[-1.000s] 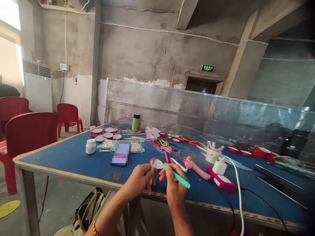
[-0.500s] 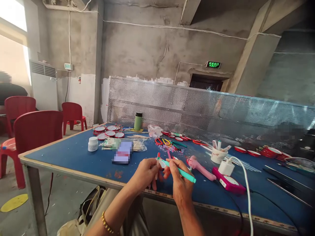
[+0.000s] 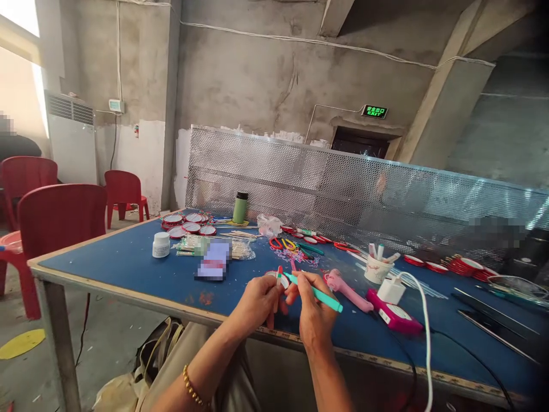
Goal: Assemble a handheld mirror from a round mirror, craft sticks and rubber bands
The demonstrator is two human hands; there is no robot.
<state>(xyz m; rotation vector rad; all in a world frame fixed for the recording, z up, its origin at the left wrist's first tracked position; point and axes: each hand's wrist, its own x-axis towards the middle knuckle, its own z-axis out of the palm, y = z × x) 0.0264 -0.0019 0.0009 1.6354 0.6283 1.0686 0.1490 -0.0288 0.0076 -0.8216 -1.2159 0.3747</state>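
Since a second ago, the tip of a slim turquoise plastic marker (image 3: 326, 298) has been brought closer to a flat, narrow stick with a red end and a green band (image 3: 279, 274). Nearest, the stick is held upright, pinched between thumb and fingers of the left hand (image 3: 259, 300), its wrist ringed by a gold-coloured bead bracelet (image 3: 191, 386). The marker is clasped like a pen in the right hand (image 3: 315, 309); whether its tip touches the stick cannot be told. Just behind, a round white disc with a red rim (image 3: 285, 281) is partly covered by both. Farther over the blue tabletop (image 3: 107, 277), a pink plastic handheld device (image 3: 349, 292), a patterned white cup of pens (image 3: 377, 270) and a green cylindrical bottle with a black lid (image 3: 241, 209) are seen, backed by a perforated metal panel (image 3: 257, 166).
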